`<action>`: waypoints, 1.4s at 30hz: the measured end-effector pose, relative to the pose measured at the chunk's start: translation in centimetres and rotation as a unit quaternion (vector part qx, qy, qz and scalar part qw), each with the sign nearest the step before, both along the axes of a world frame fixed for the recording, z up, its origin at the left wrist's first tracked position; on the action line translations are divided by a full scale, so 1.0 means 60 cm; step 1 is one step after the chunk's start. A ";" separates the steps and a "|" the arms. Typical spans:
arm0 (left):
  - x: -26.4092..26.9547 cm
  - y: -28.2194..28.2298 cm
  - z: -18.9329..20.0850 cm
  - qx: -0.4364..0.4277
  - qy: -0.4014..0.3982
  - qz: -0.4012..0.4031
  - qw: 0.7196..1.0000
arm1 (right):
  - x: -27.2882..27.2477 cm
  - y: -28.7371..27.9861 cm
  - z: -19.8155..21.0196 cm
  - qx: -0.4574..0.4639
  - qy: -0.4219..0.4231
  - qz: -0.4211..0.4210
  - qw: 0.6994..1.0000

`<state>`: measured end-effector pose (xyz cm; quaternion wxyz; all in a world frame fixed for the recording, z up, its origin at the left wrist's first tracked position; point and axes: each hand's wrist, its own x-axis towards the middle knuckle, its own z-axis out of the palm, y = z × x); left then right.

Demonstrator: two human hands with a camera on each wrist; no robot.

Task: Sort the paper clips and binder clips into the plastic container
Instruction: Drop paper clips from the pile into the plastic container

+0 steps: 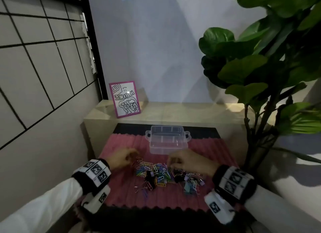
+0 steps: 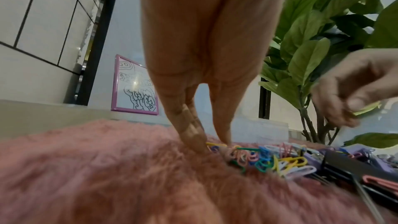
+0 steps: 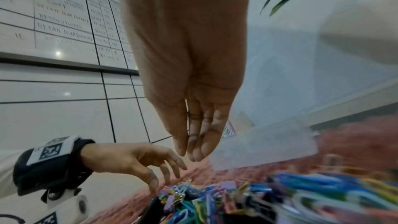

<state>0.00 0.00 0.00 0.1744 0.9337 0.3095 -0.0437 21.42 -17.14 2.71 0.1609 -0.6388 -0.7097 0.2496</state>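
Observation:
A heap of coloured paper clips and binder clips [image 1: 165, 175] lies on a pink fuzzy mat [image 1: 121, 191]. Behind it stands the clear plastic container [image 1: 167, 150], lidless, with dividers along its far side. My left hand [image 1: 134, 156] reaches down at the heap's left edge. Its thumb and fingertips [image 2: 196, 140] touch the mat and a yellow clip, spread apart, gripping nothing. My right hand [image 1: 171, 163] hovers over the heap's far side, just in front of the container. It pinches a yellow-green paper clip [image 2: 366, 108] between thumb and fingers. A black binder clip [image 2: 349, 168] lies in the heap.
A pink-framed drawing [image 1: 125, 99] leans on a beige ledge [image 1: 173, 113] behind the mat. A large leafy plant [image 1: 260, 68] crowds the right side. A gridded wall [image 1: 34, 68] closes the left. Bare mat lies left of and in front of the heap.

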 end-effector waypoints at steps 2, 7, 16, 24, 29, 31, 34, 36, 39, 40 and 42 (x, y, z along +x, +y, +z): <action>0.009 -0.007 -0.003 -0.059 0.009 -0.001 0.998 | -0.020 0.035 0.001 -0.001 -0.011 0.004 1.000; 0.038 -0.016 -0.014 -0.022 0.032 -0.038 0.999 | -0.069 0.107 0.010 -0.012 -0.094 0.026 0.995; 0.044 0.001 -0.022 -0.138 0.002 -0.045 0.989 | -0.062 0.108 -0.030 -0.069 -0.100 0.032 0.992; 0.043 0.001 -0.010 -0.257 -0.130 0.017 0.958 | -0.046 0.092 -0.038 0.023 -0.081 -0.011 0.996; 0.052 0.015 0.018 -0.254 -0.192 0.013 0.948 | -0.006 0.074 -0.026 0.069 0.017 -0.100 0.992; 0.073 0.019 0.030 -0.227 -0.206 0.013 0.952 | 0.003 0.068 -0.025 0.057 0.078 -0.119 0.988; 0.110 0.028 0.047 -0.185 -0.213 0.021 0.959 | 0.008 0.057 -0.030 0.044 0.148 -0.155 0.976; 0.134 0.034 0.056 -0.180 -0.216 0.017 0.959 | 0.010 0.052 -0.033 0.033 0.182 -0.169 0.968; 0.166 0.039 0.059 -0.218 -0.233 0.010 0.948 | 0.013 0.046 -0.039 0.025 0.219 -0.186 0.957; 0.175 0.041 0.057 -0.231 -0.240 0.016 0.943 | 0.016 0.044 -0.041 0.026 0.218 -0.194 0.956; 0.189 0.048 0.050 -0.227 -0.244 0.031 0.942 | 0.022 0.039 -0.045 0.034 0.222 -0.205 0.953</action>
